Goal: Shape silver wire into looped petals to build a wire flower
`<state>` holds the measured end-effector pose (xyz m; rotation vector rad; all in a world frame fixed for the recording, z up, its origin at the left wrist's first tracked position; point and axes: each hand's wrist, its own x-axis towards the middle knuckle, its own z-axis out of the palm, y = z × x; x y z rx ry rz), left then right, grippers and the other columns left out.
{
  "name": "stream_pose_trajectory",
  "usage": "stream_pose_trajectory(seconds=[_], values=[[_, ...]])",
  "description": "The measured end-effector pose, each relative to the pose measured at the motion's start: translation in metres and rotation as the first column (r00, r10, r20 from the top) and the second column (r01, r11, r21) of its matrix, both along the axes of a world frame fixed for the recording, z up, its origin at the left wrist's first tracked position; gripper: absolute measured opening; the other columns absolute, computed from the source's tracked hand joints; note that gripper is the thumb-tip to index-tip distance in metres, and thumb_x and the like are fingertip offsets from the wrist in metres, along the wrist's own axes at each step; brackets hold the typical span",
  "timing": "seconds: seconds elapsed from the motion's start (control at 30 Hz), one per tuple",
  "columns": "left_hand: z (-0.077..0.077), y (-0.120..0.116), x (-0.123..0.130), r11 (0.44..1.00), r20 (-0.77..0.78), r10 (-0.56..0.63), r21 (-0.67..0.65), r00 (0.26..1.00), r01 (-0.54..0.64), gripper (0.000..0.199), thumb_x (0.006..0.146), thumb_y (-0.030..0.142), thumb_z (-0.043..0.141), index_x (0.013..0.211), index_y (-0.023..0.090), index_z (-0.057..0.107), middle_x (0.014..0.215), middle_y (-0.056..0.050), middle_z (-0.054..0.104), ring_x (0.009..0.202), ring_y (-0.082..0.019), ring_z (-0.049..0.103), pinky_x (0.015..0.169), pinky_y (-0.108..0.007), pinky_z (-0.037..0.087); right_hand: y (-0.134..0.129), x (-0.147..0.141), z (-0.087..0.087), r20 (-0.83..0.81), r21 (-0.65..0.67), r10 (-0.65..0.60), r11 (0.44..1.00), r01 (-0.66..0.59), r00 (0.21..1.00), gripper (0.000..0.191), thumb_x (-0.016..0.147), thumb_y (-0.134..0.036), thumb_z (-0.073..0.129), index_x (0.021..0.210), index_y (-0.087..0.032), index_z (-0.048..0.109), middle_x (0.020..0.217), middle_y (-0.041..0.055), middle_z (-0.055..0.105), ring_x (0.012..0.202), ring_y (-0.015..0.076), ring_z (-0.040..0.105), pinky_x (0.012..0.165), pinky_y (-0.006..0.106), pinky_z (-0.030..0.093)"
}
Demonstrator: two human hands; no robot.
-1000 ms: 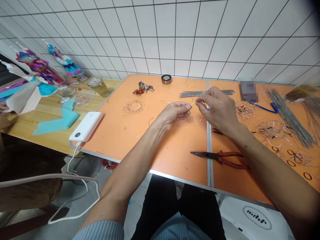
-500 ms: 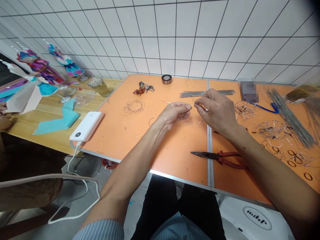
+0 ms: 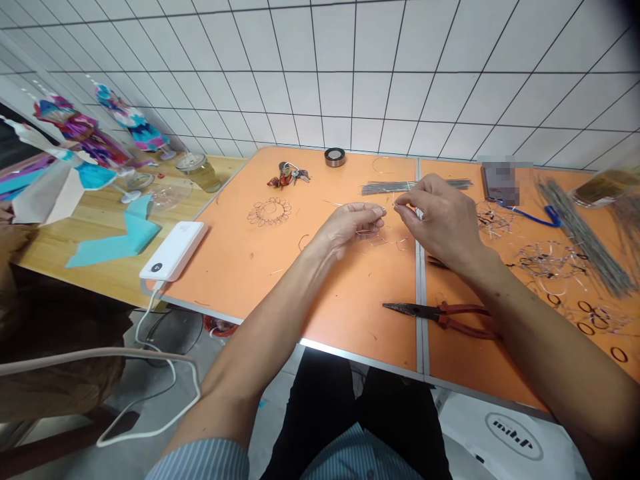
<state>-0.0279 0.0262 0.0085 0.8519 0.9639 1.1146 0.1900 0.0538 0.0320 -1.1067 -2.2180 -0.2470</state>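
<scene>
My left hand (image 3: 347, 228) pinches a small, thin wire shape (image 3: 371, 233) between thumb and fingers, above the orange tabletop (image 3: 280, 280). My right hand (image 3: 440, 215) sits just to its right, with fingertips pinched on a fine wire (image 3: 393, 208) near my left fingertips. The hands nearly touch, and the fingers hide part of the wire. Behind them lies a bundle of straight grey wires (image 3: 415, 187). Below my right hand rest red-handled pliers (image 3: 440, 315).
A finished wire flower (image 3: 269, 212), keys (image 3: 289, 175) and a tape roll (image 3: 335, 156) lie at the back. Wire loops (image 3: 547, 260) and a wire bundle (image 3: 583, 237) cover the right side. A white power bank (image 3: 173, 251) sits by the left table edge, beside colourful paper crafts (image 3: 80, 133).
My right fingertips have shifted slightly right, and my left hand has lifted the small wire shape a little. The objects on the table have not visibly moved.
</scene>
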Motion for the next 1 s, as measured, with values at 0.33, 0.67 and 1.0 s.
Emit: stream_pose_trajectory(seconds=[0.33, 0.67, 1.0], values=[[-0.006, 0.003, -0.003, 0.999, 0.000, 0.009, 0.033, 1.000, -0.009, 0.033, 0.077, 0.040, 0.100, 0.095, 0.018, 0.082, 0.090, -0.003, 0.082, 0.081, -0.012, 0.070, 0.087, -0.029, 0.056, 0.002, 0.000, -0.002, -0.042, -0.043, -0.053, 0.998, 0.052, 0.998, 0.019, 0.109, -0.029, 0.068, 0.108, -0.028, 0.087, 0.110, 0.0085, 0.080, 0.092, 0.0277, 0.071, 0.072, 0.041, 0.040], [0.000, 0.001, -0.002, 0.999, 0.003, 0.031, 0.044, 1.000, -0.031, 0.026, 0.082, 0.034, 0.093, 0.100, 0.018, 0.083, 0.089, -0.003, 0.081, 0.079, -0.012, 0.069, 0.086, -0.030, 0.055, 0.006, 0.001, -0.007, -0.029, -0.007, -0.059, 0.998, 0.058, 0.998, 0.020, 0.108, -0.030, 0.067, 0.110, -0.028, 0.087, 0.109, 0.0080, 0.080, 0.092, 0.0266, 0.072, 0.070, 0.038, 0.042], [0.003, 0.001, -0.003, 0.998, 0.048, 0.030, 0.049, 0.998, -0.032, 0.020, 0.085, 0.029, 0.090, 0.098, 0.017, 0.083, 0.091, -0.004, 0.083, 0.077, -0.012, 0.069, 0.085, -0.029, 0.057, 0.007, 0.001, -0.006, -0.057, -0.018, -0.087, 0.996, 0.086, 0.995, 0.018, 0.106, -0.031, 0.068, 0.104, -0.027, 0.085, 0.104, 0.0078, 0.079, 0.088, 0.0264, 0.071, 0.067, 0.038, 0.040]])
